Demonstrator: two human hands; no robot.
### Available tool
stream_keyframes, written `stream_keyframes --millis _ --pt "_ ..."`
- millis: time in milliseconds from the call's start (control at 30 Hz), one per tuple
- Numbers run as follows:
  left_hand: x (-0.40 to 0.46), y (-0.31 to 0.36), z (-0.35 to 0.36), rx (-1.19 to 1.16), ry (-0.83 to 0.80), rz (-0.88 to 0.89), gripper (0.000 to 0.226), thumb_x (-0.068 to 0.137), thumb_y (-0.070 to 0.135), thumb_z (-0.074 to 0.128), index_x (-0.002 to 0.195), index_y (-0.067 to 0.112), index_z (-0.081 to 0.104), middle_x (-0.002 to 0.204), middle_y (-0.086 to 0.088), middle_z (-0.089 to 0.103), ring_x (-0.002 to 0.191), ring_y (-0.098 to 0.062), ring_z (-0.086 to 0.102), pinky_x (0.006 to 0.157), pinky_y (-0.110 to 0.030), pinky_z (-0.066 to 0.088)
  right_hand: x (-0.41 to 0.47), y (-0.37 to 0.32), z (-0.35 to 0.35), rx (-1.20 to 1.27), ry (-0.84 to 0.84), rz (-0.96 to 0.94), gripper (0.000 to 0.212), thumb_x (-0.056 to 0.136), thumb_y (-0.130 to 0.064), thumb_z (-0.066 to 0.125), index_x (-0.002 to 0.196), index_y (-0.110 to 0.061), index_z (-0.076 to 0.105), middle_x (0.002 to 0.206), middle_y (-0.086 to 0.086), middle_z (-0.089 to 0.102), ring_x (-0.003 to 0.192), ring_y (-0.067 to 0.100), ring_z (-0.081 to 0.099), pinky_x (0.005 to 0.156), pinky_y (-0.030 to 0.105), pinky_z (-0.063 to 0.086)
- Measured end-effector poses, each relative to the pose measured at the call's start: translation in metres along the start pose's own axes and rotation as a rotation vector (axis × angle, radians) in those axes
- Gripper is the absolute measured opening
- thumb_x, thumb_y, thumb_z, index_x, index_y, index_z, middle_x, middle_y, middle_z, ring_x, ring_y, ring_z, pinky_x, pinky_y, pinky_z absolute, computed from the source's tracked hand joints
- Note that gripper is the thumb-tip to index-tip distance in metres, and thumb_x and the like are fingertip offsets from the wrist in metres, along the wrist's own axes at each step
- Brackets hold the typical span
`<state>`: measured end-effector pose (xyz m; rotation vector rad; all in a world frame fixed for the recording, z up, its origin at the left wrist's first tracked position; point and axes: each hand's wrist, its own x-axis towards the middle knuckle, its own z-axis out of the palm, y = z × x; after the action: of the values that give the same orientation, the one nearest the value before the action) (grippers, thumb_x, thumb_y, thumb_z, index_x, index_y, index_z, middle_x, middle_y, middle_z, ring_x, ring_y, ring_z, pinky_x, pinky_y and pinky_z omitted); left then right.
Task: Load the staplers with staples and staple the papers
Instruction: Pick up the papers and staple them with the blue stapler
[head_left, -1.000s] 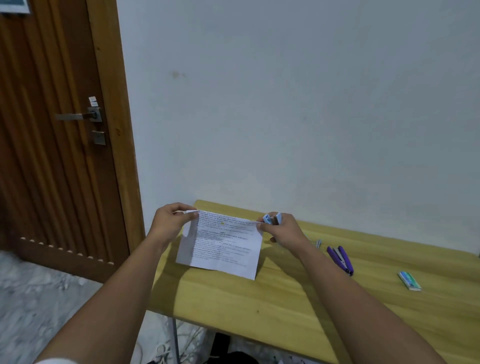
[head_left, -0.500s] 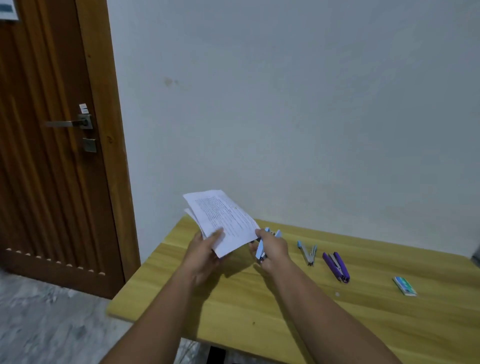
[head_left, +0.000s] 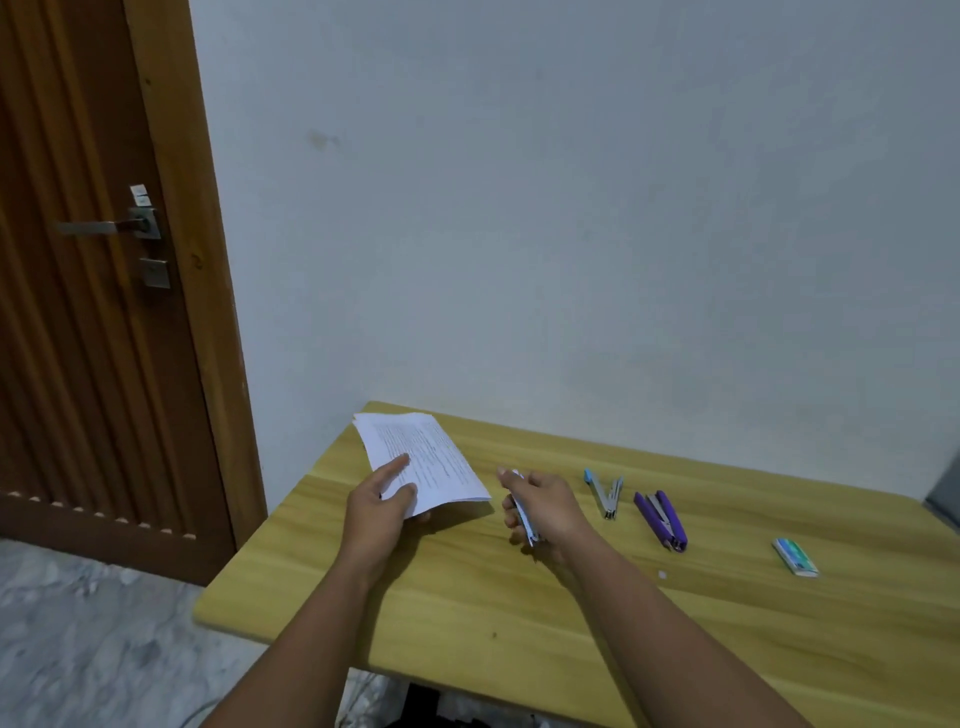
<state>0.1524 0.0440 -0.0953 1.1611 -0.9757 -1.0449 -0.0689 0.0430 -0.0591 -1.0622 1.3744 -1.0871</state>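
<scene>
Head view: clutter lies to the right of the hands on the yellow wooden surface (head_left: 571, 623). Nearest the right hand (head_left: 545, 512) is a light-blue and metal stapler (head_left: 605, 493) lying hinged wide into a V, its arms spreading away from the person. Just right of that lies a purple stapler (head_left: 662, 519), also gaping, its long axis running from far-left to near-right. Well right of both rests a small green-and-white staple box (head_left: 795, 557). A brown wooden door (head_left: 93, 312) stands beyond the left hand (head_left: 382, 506). That hand pinches the near corner of a printed white paper sheaf (head_left: 423, 460), whose long axis points away and leftward. The right hand's fingers curl round a pale-blue stapler (head_left: 523, 514), mostly hidden; its length runs roughly away from the person. The hands are apart.
</scene>
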Motion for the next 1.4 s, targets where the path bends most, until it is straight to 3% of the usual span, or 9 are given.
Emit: stream_keyframes --millis 100,200,267,400,533,767,900,1133,1400 --pt "0.002 -0.002 0.0 0.017 0.032 0.007 0.039 0.097 0.006 0.067 0.132 0.021 0.071 0.136 0.004 0.064 0.126 -0.019 0.061 0.109 -0.044 0.052 -0.006 0.001 0.006 -0.093 -0.033 0.02 0.036 0.086 -0.037 0.085 0.1 -0.014 0.061 0.074 0.007 0.057 0.057 0.02 0.049 0.044 0.025 0.031" --pt "0.003 -0.002 0.0 -0.008 0.039 -0.008 0.039 0.096 0.008 0.069 0.127 0.03 0.072 0.134 0.008 0.065 0.125 -0.02 0.063 0.106 -0.048 0.054 -0.011 0.004 0.012 -0.038 -0.163 0.063 0.032 0.088 -0.014 0.079 0.115 -0.005 0.065 0.081 0.01 0.06 0.075 0.025 0.056 0.052 0.031 0.04" --pt "0.003 -0.004 0.0 -0.016 0.057 0.001 0.044 0.096 0.008 0.068 0.135 0.028 0.067 0.139 0.006 0.062 0.127 -0.019 0.062 0.105 -0.047 0.055 -0.012 0.011 0.014 -0.022 -0.196 0.07 0.035 0.088 -0.007 0.077 0.12 -0.001 0.063 0.082 0.012 0.068 0.068 0.023 0.06 0.052 0.031 0.045" --pt "0.0 0.002 0.002 -0.187 0.074 -0.025 0.054 0.099 0.001 0.064 0.149 0.018 0.054 0.142 0.005 0.054 0.112 -0.016 0.065 0.073 -0.033 0.065 -0.009 0.017 0.022 -0.133 -0.163 0.059 0.024 0.092 -0.024 0.073 0.108 -0.009 0.062 0.077 0.009 0.071 0.049 0.013 0.044 0.042 0.024 0.028" --pt "0.0 0.003 0.001 -0.223 0.068 -0.042 0.059 0.098 0.002 0.067 0.152 0.016 0.049 0.149 0.004 0.051 0.121 -0.026 0.065 0.077 -0.035 0.065 -0.006 0.009 0.033 0.065 -0.163 0.188 0.039 0.098 -0.047 0.062 0.099 -0.009 0.07 0.078 0.012 0.066 0.051 0.014 0.044 0.04 0.022 0.027" --pt "0.002 0.002 -0.002 -0.263 0.036 -0.076 0.063 0.095 0.0 0.069 0.152 0.016 0.049 0.139 0.005 0.06 0.119 -0.024 0.067 0.088 -0.044 0.064 0.003 0.007 0.043 0.27 -0.253 0.242 0.052 0.088 -0.043 0.084 0.118 -0.001 0.073 0.092 0.012 0.076 0.066 0.016 0.058 0.059 0.026 0.051" --pt "0.003 -0.001 -0.002 -0.199 0.023 -0.057 0.063 0.091 0.004 0.072 0.149 0.019 0.053 0.147 -0.001 0.06 0.124 -0.029 0.066 0.099 -0.052 0.058 0.005 0.009 0.047 0.301 -0.252 0.242 0.057 0.083 -0.045 0.088 0.12 -0.003 0.073 0.094 0.009 0.077 0.067 0.014 0.059 0.06 0.025 0.052" --pt "0.003 -0.003 0.001 -0.07 0.07 0.018 0.057 0.094 0.002 0.069 0.147 0.022 0.057 0.135 0.015 0.063 0.123 -0.019 0.064 0.096 -0.05 0.06 0.004 0.007 0.044 0.329 -0.286 0.266 0.057 0.082 -0.045 0.088 0.119 -0.006 0.07 0.094 0.007 0.074 0.066 0.014 0.059 0.058 0.025 0.051" --pt "0.001 -0.002 0.001 0.052 0.01 0.052 0.053 0.095 0.001 0.067 0.144 0.021 0.061 0.134 0.005 0.064 0.117 -0.005 0.063 0.089 -0.022 0.058 0.007 0.005 0.051 0.324 -0.194 0.3 0.053 0.082 -0.036 0.091 0.12 -0.007 0.067 0.085 0.008 0.066 0.064 0.014 0.06 0.054 0.023 0.051"
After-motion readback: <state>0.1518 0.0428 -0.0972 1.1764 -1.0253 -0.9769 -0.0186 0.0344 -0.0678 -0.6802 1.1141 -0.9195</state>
